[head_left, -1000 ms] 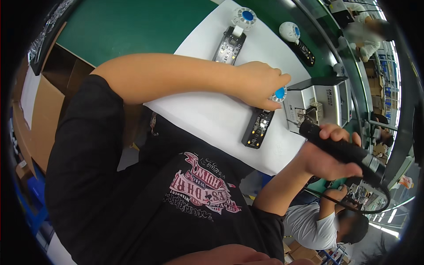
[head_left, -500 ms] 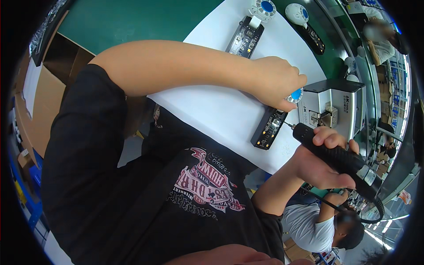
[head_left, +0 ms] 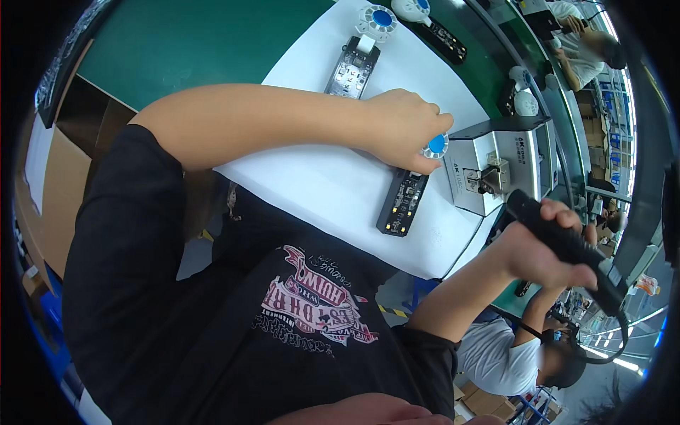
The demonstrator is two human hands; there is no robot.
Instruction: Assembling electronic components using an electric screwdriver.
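Here the left hand (head_left: pixel 404 127) pins the white-and-blue round part (head_left: pixel 436 145) at the upper end of the black circuit strip (head_left: pixel 402 202), whose long axis runs down the white counter (head_left: pixel 333 188), while the right hand (head_left: pixel 542 248), fingers clamped round a black electric screwdriver (head_left: pixel 563 244), hovers just right of it.

The person wears a black T-shirt (head_left: pixel 234 312) with short sleeves. On the chest there is a printed graphic (head_left: pixel 315 301) in pink, white and dark red, with decorated letters; in this view it appears upside down. Both forearms are bare. The left hand (head_left: pixel 404 127) and the right hand (head_left: pixel 538 248) have no gloves, and no watch or ring is visible.
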